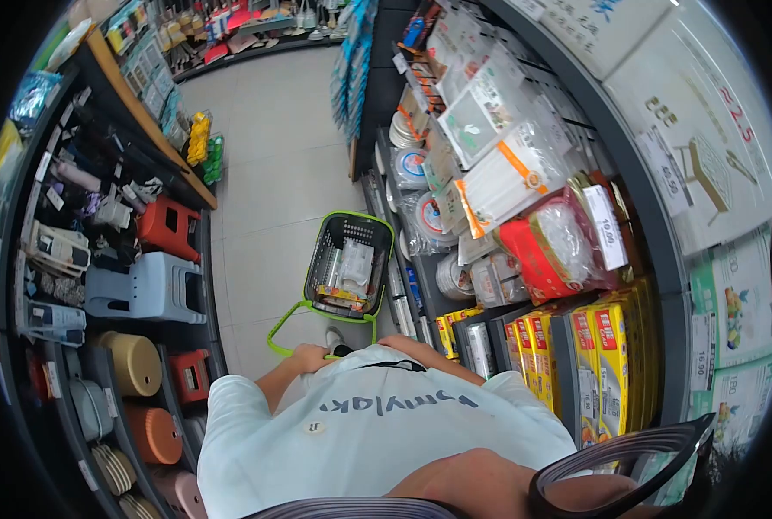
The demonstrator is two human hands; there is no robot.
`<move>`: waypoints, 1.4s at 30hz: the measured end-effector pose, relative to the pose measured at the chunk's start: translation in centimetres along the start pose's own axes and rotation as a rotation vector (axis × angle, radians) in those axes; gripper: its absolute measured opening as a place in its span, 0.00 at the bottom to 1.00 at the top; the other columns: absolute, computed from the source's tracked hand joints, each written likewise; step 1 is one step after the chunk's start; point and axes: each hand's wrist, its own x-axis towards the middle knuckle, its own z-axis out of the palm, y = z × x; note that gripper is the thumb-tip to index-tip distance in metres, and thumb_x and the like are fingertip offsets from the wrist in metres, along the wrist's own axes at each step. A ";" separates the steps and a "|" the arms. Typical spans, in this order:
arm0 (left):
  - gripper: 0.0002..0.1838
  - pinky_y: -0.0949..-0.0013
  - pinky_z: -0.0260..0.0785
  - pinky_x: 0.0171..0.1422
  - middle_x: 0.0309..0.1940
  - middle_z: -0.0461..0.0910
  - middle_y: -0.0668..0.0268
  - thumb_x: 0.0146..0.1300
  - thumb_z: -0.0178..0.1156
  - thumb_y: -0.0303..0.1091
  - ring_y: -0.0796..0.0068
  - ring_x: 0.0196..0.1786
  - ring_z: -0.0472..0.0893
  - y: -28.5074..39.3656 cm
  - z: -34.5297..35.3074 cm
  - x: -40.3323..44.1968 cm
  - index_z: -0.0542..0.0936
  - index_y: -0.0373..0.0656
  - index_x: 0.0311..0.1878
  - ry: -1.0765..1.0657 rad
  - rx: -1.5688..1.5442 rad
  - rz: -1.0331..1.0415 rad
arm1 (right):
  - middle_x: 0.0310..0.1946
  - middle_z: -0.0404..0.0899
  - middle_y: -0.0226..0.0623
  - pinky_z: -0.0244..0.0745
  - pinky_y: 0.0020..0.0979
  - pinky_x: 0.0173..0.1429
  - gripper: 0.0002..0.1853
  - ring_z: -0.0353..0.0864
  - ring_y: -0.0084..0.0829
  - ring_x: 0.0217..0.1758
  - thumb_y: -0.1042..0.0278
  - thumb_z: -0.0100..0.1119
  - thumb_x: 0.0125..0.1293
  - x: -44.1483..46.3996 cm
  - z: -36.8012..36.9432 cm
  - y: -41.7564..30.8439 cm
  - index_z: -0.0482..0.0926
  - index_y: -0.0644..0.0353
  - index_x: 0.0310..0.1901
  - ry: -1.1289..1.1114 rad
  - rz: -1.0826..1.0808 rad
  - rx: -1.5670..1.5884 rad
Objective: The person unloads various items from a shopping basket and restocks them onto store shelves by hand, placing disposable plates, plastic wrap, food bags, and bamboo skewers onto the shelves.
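My left hand is closed around the green handle of a shopping basket, in front of my belly. The black mesh basket has a bright green rim and is in front of me over the tiled floor. Inside it lie a clear-wrapped white package and an orange-and-yellow pack. Near the front of my shirt is my right hand, with its fingers mostly hidden. A shoe shows below the basket.
Shelves on the left hold a red stool, a light blue stool and a yellow round stool. To the right hang packs of disposable tableware, above yellow boxes. The tiled aisle runs ahead between them.
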 end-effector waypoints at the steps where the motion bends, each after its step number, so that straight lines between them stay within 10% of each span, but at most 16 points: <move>1: 0.37 0.50 0.74 0.54 0.47 0.85 0.53 0.65 0.44 0.71 0.54 0.52 0.83 -0.5 0.5 -0.3 0.85 0.47 0.48 0.045 0.060 0.042 | 0.46 0.84 0.48 0.75 0.45 0.57 0.19 0.82 0.50 0.52 0.57 0.51 0.69 0.4 -0.2 -0.5 0.81 0.57 0.54 -0.042 0.047 0.015; 19: 0.40 0.50 0.75 0.55 0.43 0.85 0.49 0.58 0.52 0.75 0.52 0.50 0.84 -2.0 -2.3 5.5 0.87 0.42 0.42 0.150 0.006 -0.048 | 0.47 0.83 0.54 0.77 0.49 0.54 0.22 0.82 0.55 0.49 0.54 0.57 0.67 12.0 4.5 1.9 0.79 0.59 0.56 0.048 0.063 0.025; 42: 0.50 0.48 0.66 0.60 0.41 0.86 0.54 0.48 0.49 0.86 0.56 0.48 0.84 -8.4 -7.9 5.8 0.86 0.43 0.43 0.153 -0.033 -0.214 | 0.56 0.81 0.48 0.76 0.44 0.60 0.22 0.81 0.48 0.59 0.52 0.49 0.67 16.0 -6.7 -5.7 0.80 0.53 0.56 -0.407 0.269 -0.269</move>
